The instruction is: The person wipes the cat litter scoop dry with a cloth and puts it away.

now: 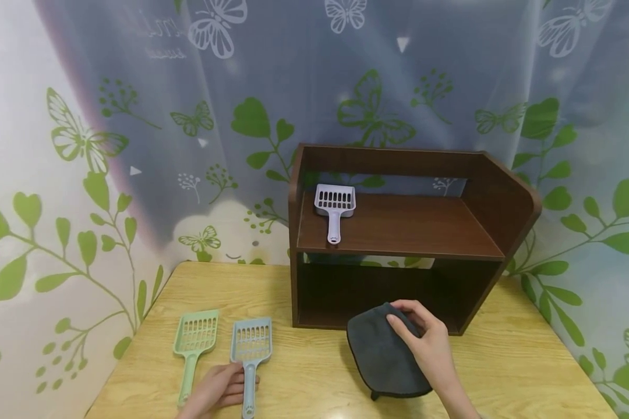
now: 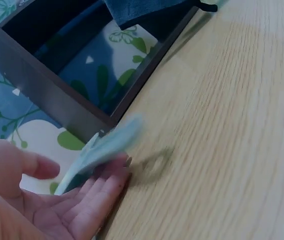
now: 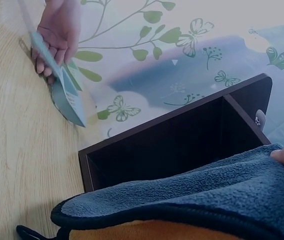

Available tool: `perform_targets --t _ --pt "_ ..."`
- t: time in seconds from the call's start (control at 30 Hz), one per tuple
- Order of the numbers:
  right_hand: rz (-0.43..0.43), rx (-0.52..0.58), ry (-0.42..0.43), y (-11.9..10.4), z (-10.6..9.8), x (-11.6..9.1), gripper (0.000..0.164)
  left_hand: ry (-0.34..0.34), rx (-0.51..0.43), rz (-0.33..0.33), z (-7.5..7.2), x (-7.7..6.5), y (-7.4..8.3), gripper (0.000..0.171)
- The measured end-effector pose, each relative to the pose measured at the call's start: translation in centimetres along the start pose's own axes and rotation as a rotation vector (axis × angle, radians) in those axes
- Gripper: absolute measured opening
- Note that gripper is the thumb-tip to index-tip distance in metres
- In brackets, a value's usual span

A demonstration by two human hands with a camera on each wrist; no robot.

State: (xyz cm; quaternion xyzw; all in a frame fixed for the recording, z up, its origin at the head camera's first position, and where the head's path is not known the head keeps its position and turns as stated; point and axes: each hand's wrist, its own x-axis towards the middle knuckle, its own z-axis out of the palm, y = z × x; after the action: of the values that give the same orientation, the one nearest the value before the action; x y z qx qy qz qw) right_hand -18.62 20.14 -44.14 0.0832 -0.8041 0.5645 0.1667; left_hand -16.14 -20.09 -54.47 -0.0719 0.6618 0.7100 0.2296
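The left hand (image 1: pixel 221 387) lies low, its fingers extended side by side and pointing toward the person's right, the thumb standing apart and the palm turned up to its wrist camera. The right hand (image 1: pixel 428 337) is raised farther forward, thumb opposed to the fingers in a pinch, though how tightly the partly hidden fingers curl is hard to tell. Its forearm (image 1: pixel 457 401) slants in from the lower edge.

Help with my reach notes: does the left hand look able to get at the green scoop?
Probably yes: the green scoop lies beside the left hand with nothing seen between them, though the blue scoop across the hand's fingers may need letting go first.
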Motion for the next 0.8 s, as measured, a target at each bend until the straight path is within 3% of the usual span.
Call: perform_targets --t 0.17,0.27,0.6,0.8 --pt "-0.016 -0.012 0.013 0.0 0.0 0.0 0.019 0.083 -0.013 -0.040 0.4 -0.1 0.4 0.052" --pt "-0.017 -0.012 0.016 0.0 -0.1 0.0 0.019 0.098 0.013 -0.036 0.5 -0.3 0.5 0.051" --pt "-0.030 -0.004 0.020 -0.1 -0.3 0.0 0.018 -0.017 0.130 0.029 0.0 -0.9 1.1 0.052" --pt "-0.031 -0.024 0.028 -0.3 -0.4 0.1 0.020 -0.067 0.244 0.064 0.5 -0.9 1.9 0.053"
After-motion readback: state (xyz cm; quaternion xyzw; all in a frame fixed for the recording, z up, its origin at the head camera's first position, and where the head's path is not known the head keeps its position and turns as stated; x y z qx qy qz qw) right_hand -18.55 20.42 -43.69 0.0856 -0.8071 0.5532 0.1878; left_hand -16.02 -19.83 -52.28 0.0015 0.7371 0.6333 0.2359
